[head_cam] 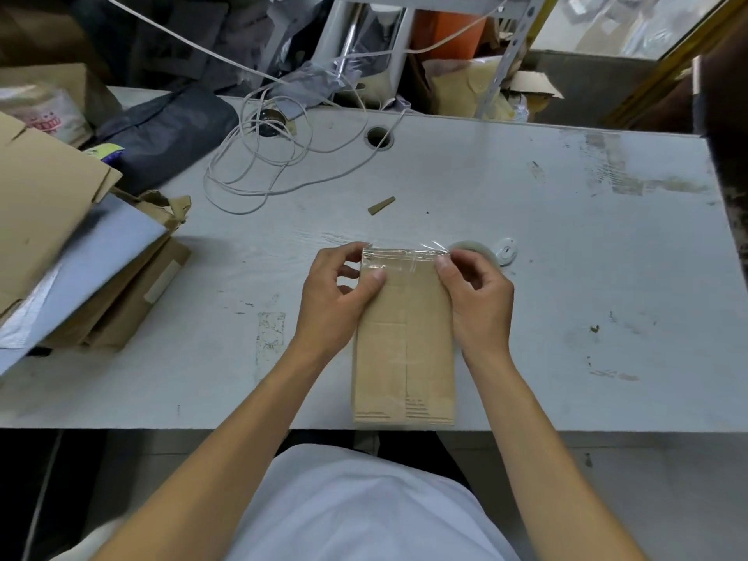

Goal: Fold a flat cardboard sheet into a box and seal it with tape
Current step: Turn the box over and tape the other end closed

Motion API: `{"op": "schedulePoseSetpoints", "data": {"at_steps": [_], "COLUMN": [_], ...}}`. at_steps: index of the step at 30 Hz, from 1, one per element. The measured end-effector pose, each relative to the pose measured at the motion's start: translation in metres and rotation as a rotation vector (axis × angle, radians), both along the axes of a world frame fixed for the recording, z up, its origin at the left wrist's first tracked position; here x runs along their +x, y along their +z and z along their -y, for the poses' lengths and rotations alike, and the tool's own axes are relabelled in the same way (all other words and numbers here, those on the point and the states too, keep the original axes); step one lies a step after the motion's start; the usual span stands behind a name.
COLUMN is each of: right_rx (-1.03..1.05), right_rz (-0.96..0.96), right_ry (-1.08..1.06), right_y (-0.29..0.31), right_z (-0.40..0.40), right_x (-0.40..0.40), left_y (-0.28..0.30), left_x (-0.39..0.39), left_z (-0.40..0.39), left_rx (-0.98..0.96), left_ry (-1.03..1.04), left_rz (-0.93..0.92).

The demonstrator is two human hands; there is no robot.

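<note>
— Between the two hands, near the front edge of the surface [566, 277], what lies there?
— A flattened cardboard box [404, 350], long side running away from the person, with clear tape [404, 257] across its far end.
— And the left hand [336, 293]?
— It grips the box's far left corner, thumb on top, fingers curled round the edge.
— The right hand [477, 301]?
— At the far right corner, thumb and fingers pinching the tape there. A tape roll [475, 253] sits just behind it.
</note>
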State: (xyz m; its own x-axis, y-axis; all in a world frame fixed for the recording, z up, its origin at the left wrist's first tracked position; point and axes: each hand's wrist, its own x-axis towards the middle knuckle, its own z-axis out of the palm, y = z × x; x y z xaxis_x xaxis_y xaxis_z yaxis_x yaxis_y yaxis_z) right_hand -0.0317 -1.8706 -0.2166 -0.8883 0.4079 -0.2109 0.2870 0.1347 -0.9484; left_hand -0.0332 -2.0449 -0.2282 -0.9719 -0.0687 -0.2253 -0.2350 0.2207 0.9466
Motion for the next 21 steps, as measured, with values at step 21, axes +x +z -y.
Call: {"op": "schedulePoseSetpoints", "data": {"at_steps": [21], "right_rx": [-0.079], "right_rz": [0.039], "right_ry": [0.347], "right_y": [-0.014], "right_z": [-0.008], "right_x": [0.015], "left_y": [-0.009], "left_x": [0.008], "left_z": [0.004], "left_rx": [0.254], "left_ry": [-0.004], "left_rz": [0.103]}}
